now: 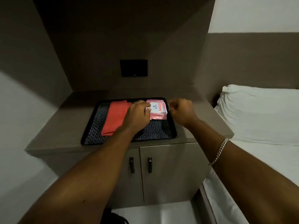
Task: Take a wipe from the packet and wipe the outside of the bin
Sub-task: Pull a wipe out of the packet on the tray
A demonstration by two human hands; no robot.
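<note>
A pink wipes packet [157, 110] lies at the far right corner of a black patterned tray [95, 125], its left edge hidden under the left hand [137, 115], whose fingertips press together on what may be the white flap. The right hand [181, 110] hovers just right of the packet, fingers curled loosely inward, holding nothing visible. A folded coral cloth [115, 118] lies left of the packet. The tray sits on a grey-brown cabinet [169, 172] in a dim alcove, beside a white bed [258, 118].
</note>
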